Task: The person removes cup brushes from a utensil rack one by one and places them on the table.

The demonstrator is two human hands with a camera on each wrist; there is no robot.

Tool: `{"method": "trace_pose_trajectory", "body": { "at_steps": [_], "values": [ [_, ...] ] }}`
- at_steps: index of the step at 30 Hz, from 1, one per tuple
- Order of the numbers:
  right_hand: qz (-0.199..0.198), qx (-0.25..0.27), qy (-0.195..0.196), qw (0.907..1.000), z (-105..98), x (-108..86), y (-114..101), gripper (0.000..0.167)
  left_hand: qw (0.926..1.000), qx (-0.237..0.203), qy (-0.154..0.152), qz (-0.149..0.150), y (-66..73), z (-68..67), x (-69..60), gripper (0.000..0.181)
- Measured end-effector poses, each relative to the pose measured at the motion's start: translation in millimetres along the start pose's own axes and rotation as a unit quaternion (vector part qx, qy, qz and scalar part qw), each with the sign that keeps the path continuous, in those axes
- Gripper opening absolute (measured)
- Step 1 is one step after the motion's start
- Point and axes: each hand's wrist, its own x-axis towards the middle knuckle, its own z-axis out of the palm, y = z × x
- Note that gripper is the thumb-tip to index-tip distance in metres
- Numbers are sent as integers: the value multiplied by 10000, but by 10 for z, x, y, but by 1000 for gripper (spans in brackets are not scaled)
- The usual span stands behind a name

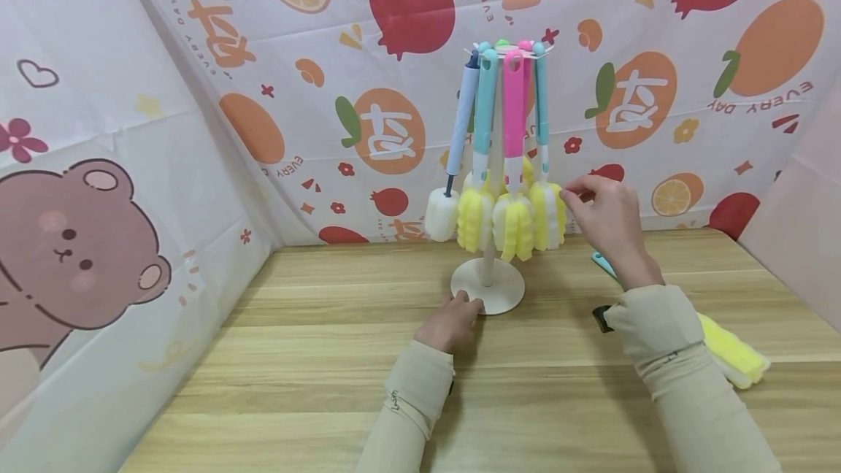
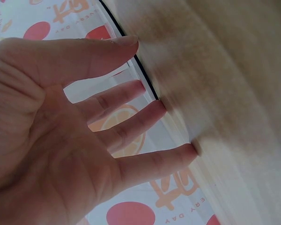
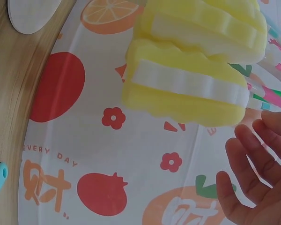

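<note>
Several bottle brushes with sponge heads hang from a white rotating-style rack, whose round base (image 1: 506, 290) stands on the table. My left hand (image 1: 450, 323) has its fingertips at the base's front left edge; in the left wrist view the fingers of that hand (image 2: 84, 126) are spread and nearly straight. My right hand (image 1: 611, 217) is beside the rightmost yellow-and-white sponge head (image 1: 548, 217). In the right wrist view, loosely bent fingers of this hand (image 3: 257, 173) are close to the sponge head (image 3: 187, 86), with nothing visibly held.
A yellow-and-white sponge brush (image 1: 736, 356) lies on the table, partly under my right forearm; its teal handle end (image 1: 603, 264) shows beyond. A fruit-print cloth (image 1: 427, 6) hangs behind the rack. At left is a bear-print cloth (image 1: 79, 239).
</note>
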Motion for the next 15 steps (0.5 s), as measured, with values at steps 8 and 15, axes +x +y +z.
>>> {"method": "trace_pose_trajectory", "body": {
  "at_steps": [8,15],
  "values": [
    [-153,140,135,9997,38,27,-2,12,10000,3,-29,-56,4,2,-4,26],
    [-164,193,183,9995,61,49,-17,12,9999,10,-43,-120,15,-4,-8,30]
  ]
}}
